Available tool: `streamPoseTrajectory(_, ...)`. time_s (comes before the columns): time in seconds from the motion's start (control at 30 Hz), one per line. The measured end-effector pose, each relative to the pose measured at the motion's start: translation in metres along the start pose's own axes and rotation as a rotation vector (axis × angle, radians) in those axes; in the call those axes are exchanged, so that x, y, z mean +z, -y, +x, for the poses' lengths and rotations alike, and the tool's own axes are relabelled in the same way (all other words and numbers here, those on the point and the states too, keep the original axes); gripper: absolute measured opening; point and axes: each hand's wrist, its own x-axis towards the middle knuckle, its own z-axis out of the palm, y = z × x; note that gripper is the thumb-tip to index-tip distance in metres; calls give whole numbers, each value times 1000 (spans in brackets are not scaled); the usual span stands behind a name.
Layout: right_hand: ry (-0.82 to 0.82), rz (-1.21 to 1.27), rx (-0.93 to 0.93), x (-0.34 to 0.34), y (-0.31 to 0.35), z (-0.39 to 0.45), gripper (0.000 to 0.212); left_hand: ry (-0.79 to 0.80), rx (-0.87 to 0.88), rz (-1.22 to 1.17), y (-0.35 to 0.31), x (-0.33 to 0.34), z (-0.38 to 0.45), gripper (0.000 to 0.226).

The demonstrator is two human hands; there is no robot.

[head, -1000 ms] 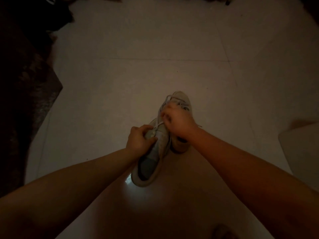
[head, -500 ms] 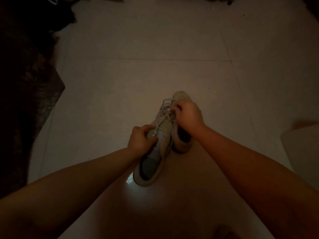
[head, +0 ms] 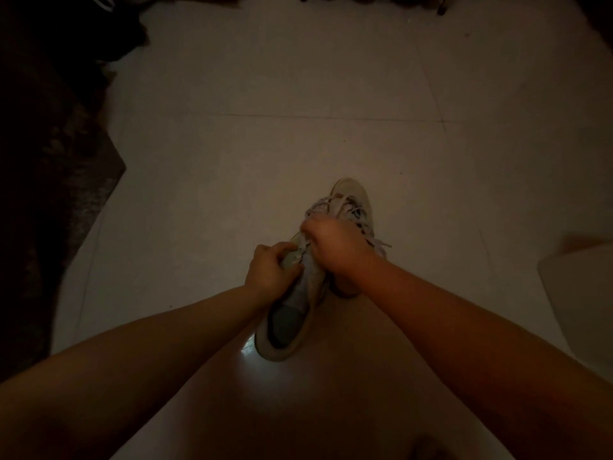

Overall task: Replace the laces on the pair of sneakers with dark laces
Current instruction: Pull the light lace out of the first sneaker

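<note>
A: Where is the sneaker [head: 292, 313] sitting?

B: It is lying on the pale tiled floor [head: 265, 144], low in the middle of the view, heel opening facing the person and toe pointing away. A second shoe [head: 351, 194] is lying just beside it on the right, mostly hidden by the arm.

A: What is the left hand [head: 270, 273] doing?

B: It is gripping the sneaker by its upper near the tongue, fingers curled round the edge.

A: And the right hand [head: 335, 247]?

B: It is closing over the lacing area, fingers curled, pinching the light laces [head: 338, 207], which are bunching loosely just beyond the knuckles. Exactly which strand it is holding, I cannot tell in this dim light.

A: Anything else around?

B: A dark rug [head: 56, 180] is lying along the left, and a pale object [head: 580, 293] is showing at the right edge
</note>
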Motion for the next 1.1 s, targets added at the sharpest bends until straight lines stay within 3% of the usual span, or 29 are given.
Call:
streamPoseTrajectory(0.13, 102, -119, 160, 13, 11, 7, 10, 7, -2, 29, -1, -2, 0, 44)
streamPoseTrajectory(0.23, 64, 8, 200, 13, 6, 10, 16, 7, 2, 11, -2, -3, -1, 53)
streamPoseTrajectory(0.5, -527, 519, 540, -47, -38, 12, 12, 1, 28, 8, -4, -5, -2, 39)
streamPoseTrajectory(0.6, -604, 551, 607, -60, -50, 12, 10, 0, 34, 9, -4, -5, -3, 39)
streamPoseTrajectory(0.7, -437, 339, 564, -49, -41, 9, 25, 3, 39, 16, -3, -5, -4, 40)
streamPoseTrajectory(0.77, -297, 232, 338, -32, -27, 8, 45, -4, 41, 18, -5, -6, -5, 39)
streamPoseTrajectory(0.87, -12, 152, 43, -4, -10, 11, 42, -15, 55, -1, -8, -6, -6, 40)
streamPoseTrajectory(1.0, 58, -48, 90, 18, -5, 11, 22, -19, 64, -2, -13, -7, -8, 41)
streamPoseTrajectory(1.1, 34, 59, 135, 19, -4, 10, 16, -26, 68, -16, -13, -8, -10, 42)
